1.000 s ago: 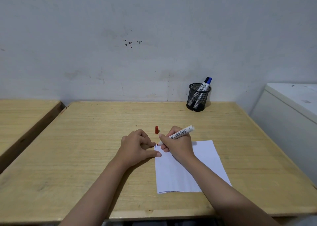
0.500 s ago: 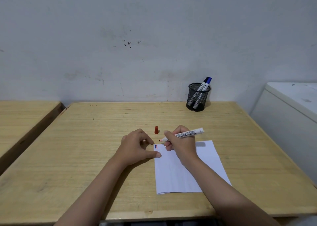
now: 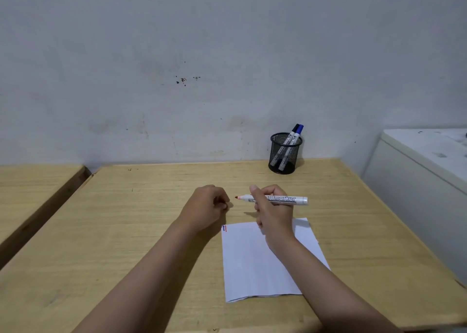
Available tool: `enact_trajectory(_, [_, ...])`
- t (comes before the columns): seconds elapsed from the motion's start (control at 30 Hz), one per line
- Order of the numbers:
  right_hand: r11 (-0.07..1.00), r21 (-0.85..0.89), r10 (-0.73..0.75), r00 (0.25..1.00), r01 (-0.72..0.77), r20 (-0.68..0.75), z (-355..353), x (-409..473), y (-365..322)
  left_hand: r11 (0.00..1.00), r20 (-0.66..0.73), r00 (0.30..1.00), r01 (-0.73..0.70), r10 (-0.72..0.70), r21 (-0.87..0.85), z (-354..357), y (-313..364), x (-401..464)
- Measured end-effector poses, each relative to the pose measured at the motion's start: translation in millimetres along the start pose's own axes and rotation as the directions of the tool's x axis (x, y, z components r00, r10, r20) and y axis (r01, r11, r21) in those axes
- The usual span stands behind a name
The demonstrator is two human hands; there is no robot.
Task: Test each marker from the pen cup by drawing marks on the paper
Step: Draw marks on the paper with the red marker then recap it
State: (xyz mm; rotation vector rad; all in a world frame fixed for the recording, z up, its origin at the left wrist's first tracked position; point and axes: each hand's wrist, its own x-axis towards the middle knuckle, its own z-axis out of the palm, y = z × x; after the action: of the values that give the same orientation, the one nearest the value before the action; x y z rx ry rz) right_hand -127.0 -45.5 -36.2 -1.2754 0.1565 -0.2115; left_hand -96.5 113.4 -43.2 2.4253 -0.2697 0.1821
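My right hand holds an uncapped white marker level above the table, and its red tip points left toward my left hand. The fingertips of my left hand are pinched together at the spot where the small red cap stood. The cap itself is hidden by them. A white paper lies under my right wrist, with short blue and red marks at its top left corner. The black mesh pen cup stands at the back of the table. It holds two markers, one blue-capped and one black-capped.
The wooden table runs back to a grey wall. A second wooden table lies to the left across a narrow gap. A white cabinet stands close to the table's right edge.
My right hand lifted the marker off the paper and turned it level, leaving a red mark beside the blue one. My left hand left the paper's corner and closed over the red cap.
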Motion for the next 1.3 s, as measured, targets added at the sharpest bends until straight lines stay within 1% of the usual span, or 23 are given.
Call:
enact_trajectory(0.07, [0.999, -0.015, -0.044, 0.999, 0.044, 0.013, -2, 0, -6, 0.983, -0.048, 0.998, 0.039, -0.049, -0.179, -4, 5, -2])
enact_trajectory(0.13, [0.997, -0.012, -0.074, 0.997, 0.074, 0.005, -4, 0, -12, 0.911, -0.077, 0.99, 0.074, -0.115, -0.406, -10, 13, -6])
enact_trajectory(0.17, [0.996, -0.01, -0.084, 0.996, 0.084, -0.002, -5, 1, -15, 0.867, -0.089, 0.987, 0.075, -0.136, -0.492, -13, 17, -8])
enact_trajectory(0.23, [0.994, -0.004, -0.107, 0.994, 0.107, -0.007, -7, 2, -20, 0.799, -0.1, 0.984, 0.06, -0.148, -0.598, -19, 26, -13])
enact_trajectory(0.37, [0.989, 0.0, -0.148, 0.989, 0.148, 0.032, -8, -1, -28, 0.691, -0.084, 0.992, 0.005, -0.096, -0.723, -24, 40, -21])
enact_trajectory(0.47, [0.984, -0.003, -0.179, 0.982, 0.18, 0.06, -7, -4, -34, 0.66, -0.06, 0.997, -0.008, -0.057, -0.751, -24, 47, -26])
enact_trajectory(0.7, [0.985, 0.028, -0.171, 0.978, 0.169, 0.118, -7, -7, -46, 0.571, -0.06, 0.996, -0.011, -0.067, -0.821, -29, 59, -35])
enact_trajectory(0.8, [0.986, 0.027, -0.165, 0.974, 0.163, 0.154, -5, -8, -52, 0.566, -0.074, 0.995, -0.025, -0.064, -0.824, -31, 62, -36])
enact_trajectory(0.87, [0.987, 0.067, -0.154, 0.974, 0.144, 0.164, -3, -10, -56, 0.564, -0.095, 0.993, -0.043, -0.063, -0.825, -32, 66, -36])
enact_trajectory(1.03, [0.981, 0.153, -0.139, 0.983, 0.121, 0.118, 0, -7, -57, 0.572, -0.131, 0.989, -0.07, -0.065, -0.817, -31, 74, -33])
enact_trajectory(1.1, [0.982, 0.173, -0.092, 0.987, 0.069, 0.129, -1, -4, -55, 0.575, -0.157, 0.983, -0.076, -0.092, -0.814, -27, 77, -35])
enact_trajectory(1.17, [0.99, 0.138, 0.013, 0.986, -0.036, 0.167, -2, 2, -57, 0.592, -0.211, 0.967, -0.087, -0.145, -0.801, -24, 80, -35])
enact_trajectory(1.2, [0.991, 0.08, 0.093, 0.979, -0.109, 0.182, -3, 6, -59, 0.609, -0.248, 0.953, -0.095, -0.173, -0.788, -24, 81, -34])
enact_trajectory(1.27, [0.966, -0.099, 0.254, 0.946, -0.239, 0.202, -7, 13, -70, 0.657, -0.334, 0.918, -0.118, -0.213, -0.744, -28, 80, -28])
enact_trajectory(1.3, [0.947, -0.198, 0.293, 0.932, -0.252, 0.215, -10, 15, -76, 0.69, -0.372, 0.902, -0.126, -0.22, -0.713, -32, 78, -24])
